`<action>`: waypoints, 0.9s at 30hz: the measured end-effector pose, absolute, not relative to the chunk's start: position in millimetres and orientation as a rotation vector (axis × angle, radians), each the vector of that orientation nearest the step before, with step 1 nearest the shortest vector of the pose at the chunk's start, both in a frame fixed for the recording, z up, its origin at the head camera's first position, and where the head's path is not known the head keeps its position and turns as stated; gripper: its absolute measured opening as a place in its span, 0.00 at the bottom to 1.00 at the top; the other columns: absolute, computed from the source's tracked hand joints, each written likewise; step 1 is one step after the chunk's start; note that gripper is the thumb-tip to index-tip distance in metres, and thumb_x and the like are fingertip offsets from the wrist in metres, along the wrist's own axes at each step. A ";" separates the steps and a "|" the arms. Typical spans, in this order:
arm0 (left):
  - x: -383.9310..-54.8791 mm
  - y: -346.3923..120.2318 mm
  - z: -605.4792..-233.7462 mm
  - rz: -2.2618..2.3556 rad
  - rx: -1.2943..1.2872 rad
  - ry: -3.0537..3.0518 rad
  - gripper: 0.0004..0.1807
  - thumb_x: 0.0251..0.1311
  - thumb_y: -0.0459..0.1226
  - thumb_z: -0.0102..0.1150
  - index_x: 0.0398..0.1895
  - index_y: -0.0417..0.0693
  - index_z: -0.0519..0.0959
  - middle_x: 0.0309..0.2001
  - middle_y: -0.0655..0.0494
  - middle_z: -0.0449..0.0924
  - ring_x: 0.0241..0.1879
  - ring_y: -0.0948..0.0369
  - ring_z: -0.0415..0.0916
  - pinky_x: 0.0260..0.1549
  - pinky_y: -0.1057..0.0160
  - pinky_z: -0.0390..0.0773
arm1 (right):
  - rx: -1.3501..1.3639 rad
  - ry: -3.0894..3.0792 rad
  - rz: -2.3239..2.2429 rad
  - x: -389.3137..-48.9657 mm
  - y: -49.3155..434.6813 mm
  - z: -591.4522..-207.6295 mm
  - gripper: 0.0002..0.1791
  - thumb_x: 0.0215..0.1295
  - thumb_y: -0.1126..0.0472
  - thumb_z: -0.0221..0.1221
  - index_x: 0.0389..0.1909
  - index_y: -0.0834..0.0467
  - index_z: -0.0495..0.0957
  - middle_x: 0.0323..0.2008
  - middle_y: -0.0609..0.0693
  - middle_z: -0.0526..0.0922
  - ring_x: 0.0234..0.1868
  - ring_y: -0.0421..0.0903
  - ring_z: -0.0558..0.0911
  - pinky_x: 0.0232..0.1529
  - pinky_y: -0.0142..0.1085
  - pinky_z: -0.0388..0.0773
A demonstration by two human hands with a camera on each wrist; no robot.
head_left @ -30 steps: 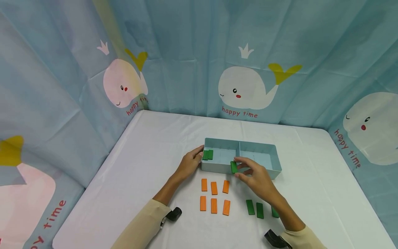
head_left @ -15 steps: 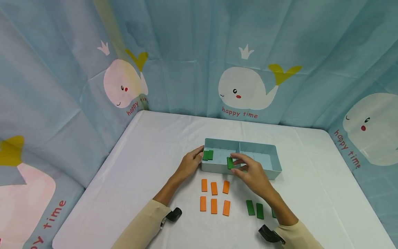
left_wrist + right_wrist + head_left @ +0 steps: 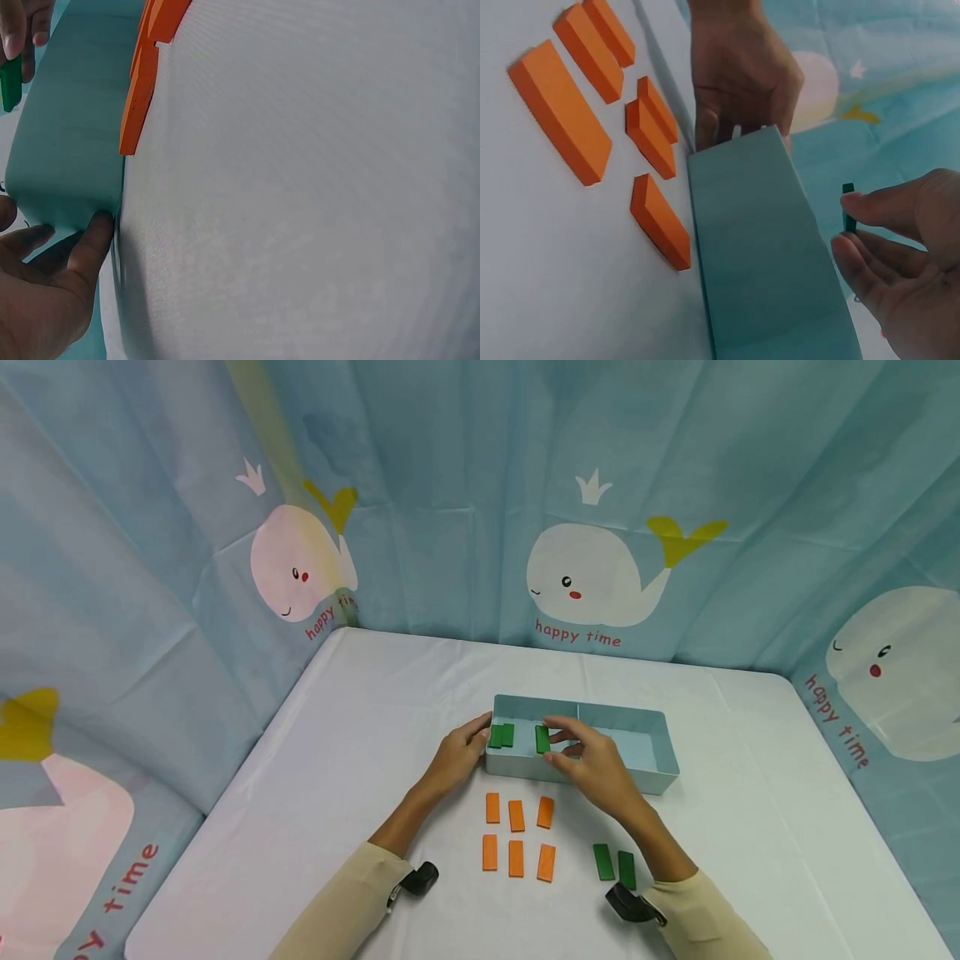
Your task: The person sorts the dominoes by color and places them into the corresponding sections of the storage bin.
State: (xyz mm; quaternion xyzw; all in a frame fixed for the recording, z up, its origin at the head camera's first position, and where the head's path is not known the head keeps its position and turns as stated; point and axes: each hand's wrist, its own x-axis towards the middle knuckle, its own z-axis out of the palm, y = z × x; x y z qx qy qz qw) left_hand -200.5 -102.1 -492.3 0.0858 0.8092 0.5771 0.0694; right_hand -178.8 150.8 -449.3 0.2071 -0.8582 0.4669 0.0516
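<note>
A light blue two-compartment box (image 3: 525, 767) stands on the white table. My left hand (image 3: 455, 758) touches its left end, fingers fairly straight against the wall in the left wrist view. My right hand (image 3: 592, 764) pinches a flat green block (image 3: 542, 739) by its ends between thumb and fingertips, over the left compartment. In the right wrist view that green block (image 3: 848, 208) is seen edge-on above the box wall. Two green blocks (image 3: 502, 735) lie side by side at the left end of that compartment. The right compartment's floor is partly hidden by my right hand.
Two rows of orange blocks (image 3: 516, 816) lie in front of the box. Green blocks (image 3: 603, 862) lie to the right of them, near my right sleeve (image 3: 705, 918), which hides part of that area. A whale-print curtain (image 3: 450, 510) hangs behind the table.
My right hand has carried the green block leftward and away from me, from the box's front wall to over the left compartment. The left hand stays at the box's end.
</note>
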 end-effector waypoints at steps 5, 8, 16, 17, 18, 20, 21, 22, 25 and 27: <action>-200.2 -102.0 -492.6 1.756 0.262 2.429 0.29 0.86 0.46 0.43 0.84 0.51 0.62 0.81 0.51 0.63 0.80 0.50 0.61 0.68 0.47 0.77 | 0.635 -2.631 1.418 -186.8 146.3 -448.4 0.30 0.67 0.69 0.70 0.70 0.59 0.77 0.58 0.56 0.86 0.49 0.54 0.88 0.49 0.44 0.89; -200.5 -102.2 -493.4 1.768 0.265 2.423 0.29 0.86 0.46 0.44 0.84 0.51 0.62 0.81 0.51 0.63 0.80 0.50 0.61 0.68 0.47 0.77 | 0.644 -2.643 1.417 -191.7 144.1 -447.9 0.30 0.68 0.69 0.70 0.71 0.59 0.77 0.59 0.57 0.85 0.49 0.57 0.88 0.48 0.44 0.89; -201.2 -102.5 -495.0 1.777 0.263 2.417 0.29 0.86 0.46 0.44 0.84 0.49 0.62 0.81 0.50 0.63 0.80 0.50 0.61 0.69 0.46 0.76 | 0.665 -2.664 1.414 -202.0 139.5 -445.7 0.30 0.69 0.68 0.70 0.71 0.59 0.77 0.64 0.57 0.83 0.54 0.61 0.87 0.50 0.48 0.89; -201.0 -102.4 -494.7 1.779 0.262 2.413 0.29 0.86 0.46 0.44 0.84 0.49 0.62 0.81 0.50 0.63 0.80 0.50 0.61 0.69 0.46 0.76 | 0.667 -2.665 1.414 -203.1 138.8 -445.5 0.30 0.68 0.69 0.70 0.71 0.59 0.77 0.64 0.57 0.83 0.54 0.60 0.87 0.50 0.48 0.89; -200.9 -102.3 -494.3 1.784 0.262 2.407 0.29 0.86 0.46 0.44 0.84 0.49 0.62 0.81 0.50 0.63 0.80 0.50 0.61 0.69 0.47 0.76 | 0.670 -2.664 1.415 -204.3 138.1 -445.7 0.30 0.68 0.69 0.70 0.71 0.59 0.77 0.64 0.58 0.83 0.55 0.60 0.87 0.50 0.48 0.89; -200.5 -102.3 -493.5 1.789 0.260 2.398 0.29 0.86 0.46 0.44 0.84 0.50 0.62 0.81 0.51 0.63 0.80 0.50 0.62 0.68 0.47 0.77 | 0.672 -2.671 1.409 -206.7 136.8 -445.9 0.30 0.68 0.69 0.70 0.71 0.60 0.77 0.64 0.58 0.83 0.55 0.58 0.87 0.51 0.48 0.89; -200.6 -102.3 -493.6 1.792 0.259 2.394 0.29 0.86 0.46 0.44 0.83 0.50 0.63 0.81 0.51 0.63 0.79 0.50 0.62 0.68 0.47 0.78 | 0.675 -2.675 1.408 -207.7 136.2 -446.2 0.31 0.68 0.69 0.70 0.71 0.60 0.77 0.63 0.58 0.83 0.55 0.58 0.87 0.52 0.48 0.88; -200.7 -102.3 -493.7 1.795 0.259 2.389 0.29 0.85 0.46 0.44 0.83 0.50 0.63 0.81 0.51 0.63 0.79 0.50 0.62 0.67 0.48 0.78 | 0.670 -2.681 1.410 -208.9 135.8 -446.6 0.30 0.68 0.69 0.70 0.71 0.61 0.76 0.63 0.58 0.84 0.55 0.57 0.87 0.52 0.48 0.88; -200.7 -102.3 -493.6 1.791 0.257 2.390 0.29 0.85 0.46 0.44 0.83 0.50 0.62 0.81 0.51 0.63 0.79 0.50 0.63 0.67 0.48 0.78 | 0.664 -2.705 1.408 -212.4 134.9 -448.4 0.31 0.68 0.69 0.69 0.72 0.62 0.76 0.63 0.57 0.84 0.56 0.55 0.87 0.53 0.48 0.88; -200.8 -102.4 -493.6 1.785 0.258 2.396 0.29 0.86 0.45 0.44 0.84 0.49 0.62 0.81 0.51 0.63 0.79 0.50 0.62 0.67 0.48 0.78 | 0.649 -2.722 1.415 -214.1 134.2 -449.0 0.31 0.69 0.69 0.69 0.72 0.61 0.75 0.64 0.56 0.84 0.56 0.55 0.87 0.53 0.48 0.88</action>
